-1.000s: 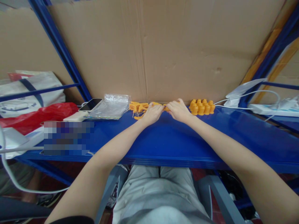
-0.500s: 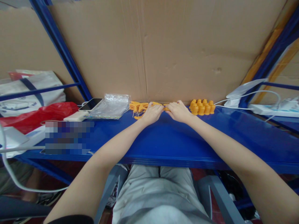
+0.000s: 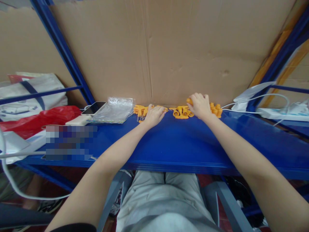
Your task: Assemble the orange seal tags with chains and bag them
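Observation:
My left hand is closed over an orange plastic piece, which shows past its fingertips. Left of it lies a pile of orange plastic pieces with thin metal chains. My right hand, raised toward the cardboard, has its fingers curled round a small orange plastic cap whose rounded end sticks out on the left. Beneath that hand, several orange pieces with round openings lie on the blue shelf. A block of upright orange caps stands behind the right wrist, partly hidden.
Cardboard walls off the back. On the left are clear plastic bags, a phone, a white box and a red bag. White cables and a power strip lie at the right.
My right hand has moved right and up, away from my left hand, and now covers part of the cap block. Orange pieces between the hands have come into view. My left hand shifted slightly left.

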`<state>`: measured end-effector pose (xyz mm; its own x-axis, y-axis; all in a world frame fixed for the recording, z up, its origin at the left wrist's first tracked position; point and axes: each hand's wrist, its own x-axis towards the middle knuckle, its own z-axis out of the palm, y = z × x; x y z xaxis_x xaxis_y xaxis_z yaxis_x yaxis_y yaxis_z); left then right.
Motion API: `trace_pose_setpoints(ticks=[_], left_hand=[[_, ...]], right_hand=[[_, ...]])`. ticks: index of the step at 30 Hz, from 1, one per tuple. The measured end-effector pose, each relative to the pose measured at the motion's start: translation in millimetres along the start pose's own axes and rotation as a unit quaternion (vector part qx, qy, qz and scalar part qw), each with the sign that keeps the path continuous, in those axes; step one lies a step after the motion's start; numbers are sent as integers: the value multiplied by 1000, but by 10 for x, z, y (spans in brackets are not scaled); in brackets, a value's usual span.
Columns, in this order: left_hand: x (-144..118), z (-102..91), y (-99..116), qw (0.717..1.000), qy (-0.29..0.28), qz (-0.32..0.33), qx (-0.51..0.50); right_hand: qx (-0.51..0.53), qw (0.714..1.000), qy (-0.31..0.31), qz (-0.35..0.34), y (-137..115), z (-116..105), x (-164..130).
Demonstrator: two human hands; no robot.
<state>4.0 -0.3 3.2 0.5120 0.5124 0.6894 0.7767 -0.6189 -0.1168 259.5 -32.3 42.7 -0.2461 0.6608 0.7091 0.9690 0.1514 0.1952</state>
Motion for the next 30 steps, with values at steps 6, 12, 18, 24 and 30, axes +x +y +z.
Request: trace_pose_setpoints(ticks=[6, 12, 18, 24, 30], left_hand=[[-12, 8, -14, 1000, -10, 19, -4], [-23, 9, -21, 1000, -5, 3, 1], [-25, 1, 6, 1000, -22, -7, 4], [-37, 30, -9, 1000, -4, 3, -5], [-44, 31, -2, 1000, -1, 7, -11]], right_hand=[[21, 988, 64, 140, 436, -10, 50], [45, 949, 105, 295, 862, -31, -3], [79, 886, 81, 450, 970, -55, -251], [94, 840, 51, 531, 1067, 39, -480], [91, 833, -34, 545, 1128, 117, -589]])
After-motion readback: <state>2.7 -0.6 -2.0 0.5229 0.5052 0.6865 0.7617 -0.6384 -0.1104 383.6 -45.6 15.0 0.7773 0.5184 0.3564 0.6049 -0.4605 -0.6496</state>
